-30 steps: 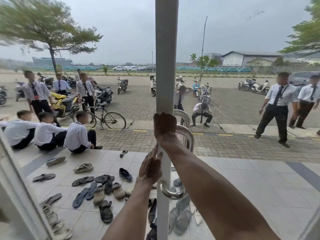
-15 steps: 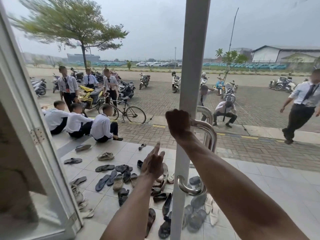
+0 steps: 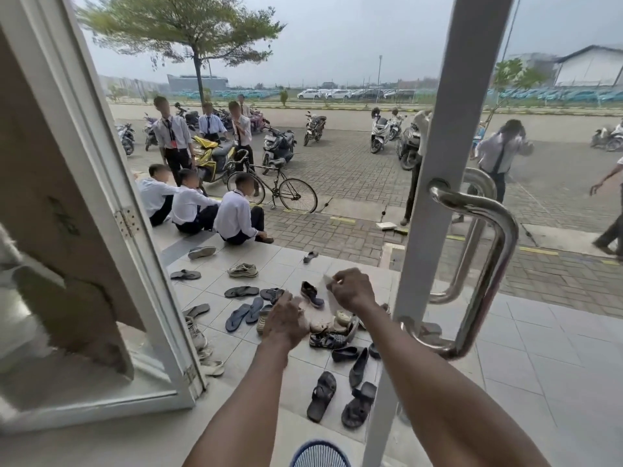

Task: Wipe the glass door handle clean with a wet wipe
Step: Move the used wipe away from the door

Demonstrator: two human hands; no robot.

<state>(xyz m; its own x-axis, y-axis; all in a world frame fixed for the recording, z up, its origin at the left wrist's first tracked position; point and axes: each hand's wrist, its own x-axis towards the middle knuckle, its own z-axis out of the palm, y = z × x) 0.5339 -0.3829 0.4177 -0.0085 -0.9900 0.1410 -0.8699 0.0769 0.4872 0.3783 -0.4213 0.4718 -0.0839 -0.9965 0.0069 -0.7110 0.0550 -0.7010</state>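
Handle (image 3: 485, 274) sits right of centre: chrome D-shaped pull on the white door frame (image 3: 438, 203), untouched, both your hands clear of it to the left. A second pull shows through the glass just behind it. Your right hand (image 3: 352, 289) is raised in the doorway opening, fingers curled closed, pinching a small pale scrap at the fingertips, probably the wet wipe (image 3: 328, 280), though it's too small and blurred to be sure. Your left hand (image 3: 286, 323) is lower and nearer, just left of the right one, motion-blurred; can't tell whether its fingers are open or closed, or whether it touches the scrap. Both forearms reach in from the near edge. Beyond the hands, tiled floor (image 3: 539, 348) is scattered with sandals and shoes (image 3: 323, 396). Further out, three people in white shirts sit on the step (image 3: 202, 210), a bicycle (image 3: 273, 188) behind them. Open door leaf (image 3: 101, 197) stands at left.
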